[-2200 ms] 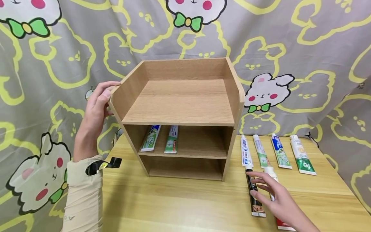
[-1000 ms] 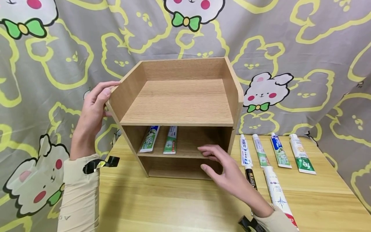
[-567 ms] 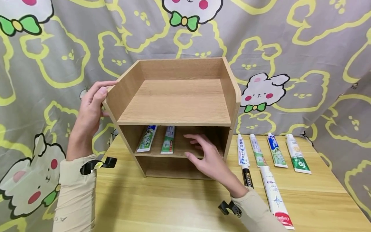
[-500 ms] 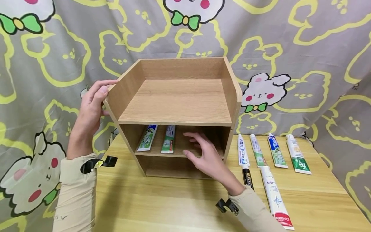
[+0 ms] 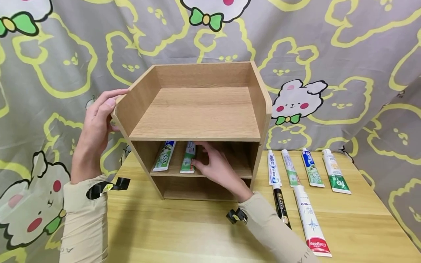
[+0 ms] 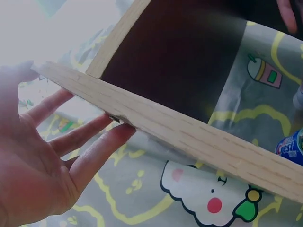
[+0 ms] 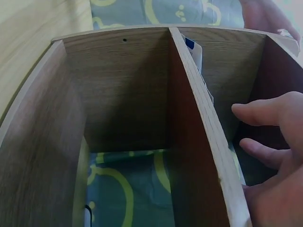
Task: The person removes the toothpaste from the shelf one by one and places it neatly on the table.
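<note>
A wooden shelf unit [image 5: 194, 113] stands on the table, its left side panel steadied by my left hand [image 5: 93, 135]. Left fingers [image 6: 109, 142] bear on the panel's outer face, and the thumb lies at its front edge. My right hand [image 5: 215, 164] reaches into the middle compartment, thumb and forefinger apart, right beside a green-and-white toothpaste tube [image 5: 188, 160]. To that tube's left lies a blue-and-green toothpaste tube [image 5: 164, 157]. In the right wrist view the right hand [image 7: 279, 146] has its fingers spread at the compartment opening.
Right of the shelf lie several toothpaste tubes: a row at the back with a white-and-green one [image 5: 336, 171], and in front a black one [image 5: 281, 206] and a red-and-white Colgate one [image 5: 311, 223]. A patterned curtain [image 5: 296, 44] hangs behind the table [image 5: 184, 230].
My right hand has come from the black tube at the right into the middle compartment, then moved left up to the green-and-white tube. The left hand keeps its place on the shelf.
</note>
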Demonstrator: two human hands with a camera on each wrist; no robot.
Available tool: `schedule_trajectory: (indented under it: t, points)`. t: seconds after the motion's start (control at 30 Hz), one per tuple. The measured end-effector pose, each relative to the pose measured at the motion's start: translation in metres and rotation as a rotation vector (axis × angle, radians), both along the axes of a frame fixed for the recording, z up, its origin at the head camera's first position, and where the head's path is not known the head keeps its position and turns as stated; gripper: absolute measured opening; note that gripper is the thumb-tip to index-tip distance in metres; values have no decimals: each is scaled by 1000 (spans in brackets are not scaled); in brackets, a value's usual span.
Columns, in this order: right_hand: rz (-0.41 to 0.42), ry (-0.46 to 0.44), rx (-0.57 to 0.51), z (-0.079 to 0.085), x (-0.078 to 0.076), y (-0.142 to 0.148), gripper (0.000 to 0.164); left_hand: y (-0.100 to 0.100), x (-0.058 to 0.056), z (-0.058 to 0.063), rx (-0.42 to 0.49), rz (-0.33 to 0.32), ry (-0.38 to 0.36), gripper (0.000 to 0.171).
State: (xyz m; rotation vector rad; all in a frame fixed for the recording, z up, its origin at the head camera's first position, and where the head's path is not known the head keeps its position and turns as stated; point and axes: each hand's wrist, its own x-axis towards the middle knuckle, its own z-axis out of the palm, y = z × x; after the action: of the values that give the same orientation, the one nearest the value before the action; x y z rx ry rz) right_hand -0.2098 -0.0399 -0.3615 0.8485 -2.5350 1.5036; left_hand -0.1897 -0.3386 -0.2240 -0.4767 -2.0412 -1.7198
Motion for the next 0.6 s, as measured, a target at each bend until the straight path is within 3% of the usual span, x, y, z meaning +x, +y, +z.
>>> schedule_trajectory:
  t: [0.27, 0.4, 0.6]
  points:
    - [-27, -68, 75, 6, -7, -18, 72, 0, -1, 2, 27, -22, 28, 37]
    - [-76, -84, 131, 7, -9, -29, 67, 1, -1, 1, 56, -14, 37, 36]
    - [-150, -80, 330, 15, -11, -44, 61, 3, -3, -1, 59, 16, 42, 37]
